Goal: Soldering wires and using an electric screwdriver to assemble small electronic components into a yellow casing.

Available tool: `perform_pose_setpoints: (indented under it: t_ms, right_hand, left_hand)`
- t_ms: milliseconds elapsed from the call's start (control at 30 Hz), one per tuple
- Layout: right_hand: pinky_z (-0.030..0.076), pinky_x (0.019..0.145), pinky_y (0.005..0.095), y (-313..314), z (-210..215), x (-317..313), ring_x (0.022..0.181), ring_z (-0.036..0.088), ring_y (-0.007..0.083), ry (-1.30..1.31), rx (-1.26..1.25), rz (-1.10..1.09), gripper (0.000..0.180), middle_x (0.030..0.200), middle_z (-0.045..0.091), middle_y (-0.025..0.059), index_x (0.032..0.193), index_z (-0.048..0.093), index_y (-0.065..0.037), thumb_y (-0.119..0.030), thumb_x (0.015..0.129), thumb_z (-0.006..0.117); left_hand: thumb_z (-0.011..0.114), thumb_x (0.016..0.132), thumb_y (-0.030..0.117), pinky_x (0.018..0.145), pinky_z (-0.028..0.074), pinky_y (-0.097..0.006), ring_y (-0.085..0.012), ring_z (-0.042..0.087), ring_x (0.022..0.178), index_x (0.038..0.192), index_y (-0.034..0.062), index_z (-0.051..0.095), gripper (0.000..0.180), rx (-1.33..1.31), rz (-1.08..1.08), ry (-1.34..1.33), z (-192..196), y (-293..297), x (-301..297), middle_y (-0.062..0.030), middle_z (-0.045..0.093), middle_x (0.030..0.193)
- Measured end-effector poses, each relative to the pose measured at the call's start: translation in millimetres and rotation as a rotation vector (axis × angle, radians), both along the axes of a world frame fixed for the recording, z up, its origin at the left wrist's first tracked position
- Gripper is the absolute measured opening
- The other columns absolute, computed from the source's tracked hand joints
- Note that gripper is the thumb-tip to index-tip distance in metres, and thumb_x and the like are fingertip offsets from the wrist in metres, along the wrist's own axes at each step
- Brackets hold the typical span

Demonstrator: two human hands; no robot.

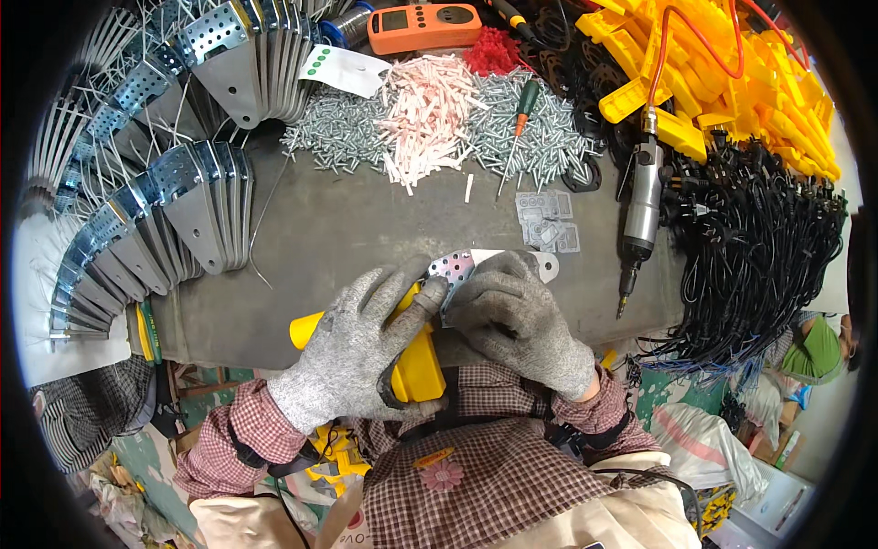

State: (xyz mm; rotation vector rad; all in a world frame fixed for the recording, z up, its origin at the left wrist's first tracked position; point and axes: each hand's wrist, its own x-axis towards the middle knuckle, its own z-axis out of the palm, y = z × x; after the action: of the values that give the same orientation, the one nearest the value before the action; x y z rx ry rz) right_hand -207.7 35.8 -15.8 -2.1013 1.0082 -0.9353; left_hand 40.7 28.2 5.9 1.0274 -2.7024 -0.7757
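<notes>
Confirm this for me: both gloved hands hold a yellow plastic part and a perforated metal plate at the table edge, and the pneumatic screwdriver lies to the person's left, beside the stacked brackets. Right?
Not quite. The head view shows the pneumatic screwdriver lying to the person's right, beside the black cords, not by the stacked brackets. The rest holds: the left hand and right hand hold the yellow plastic part and perforated metal plate at the table edge.

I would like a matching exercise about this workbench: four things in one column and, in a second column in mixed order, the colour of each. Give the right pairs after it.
Things
1. air screwdriver
2. plastic part under the left hand
3. bundle of cables
4. handheld meter

Colours
A. black
B. orange
C. silver-grey
D. yellow

Pairs: 1-C, 2-D, 3-A, 4-B
</notes>
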Motion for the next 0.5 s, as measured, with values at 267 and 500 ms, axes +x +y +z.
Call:
perform_pose_setpoints:
  t_ms: [267,500]
  right_hand:
    - [0.035,0.116,0.0499,22.9,-5.5,18.0,0.125,0.059,0.0325,0.107,-0.008,-0.231,0.026,0.122,0.069,0.009,0.1,0.072,-0.012,-0.004,0.076,0.075]
    - [0.039,0.116,0.0491,38.1,-2.9,22.2,0.136,0.049,0.039,0.067,0.166,-0.235,0.03,0.136,0.061,0.0157,0.108,0.065,-0.007,0.004,0.08,0.07]
  left_hand:
    - [0.08,0.067,0.065,0.109,0.039,-0.06,-0.0491,0.042,0.133,0.155,0.0129,0.039,0.111,-0.02,0.061,0.02,-4.3,6.2,-4.4,-0.0256,0.037,0.153]
    - [0.085,0.06,0.063,0.108,0.038,-0.061,-0.0509,0.04,0.133,0.147,0.0269,0.053,0.1,-0.087,0.086,-0.056,-4.4,12.1,-7.3,-0.0264,0.038,0.151]
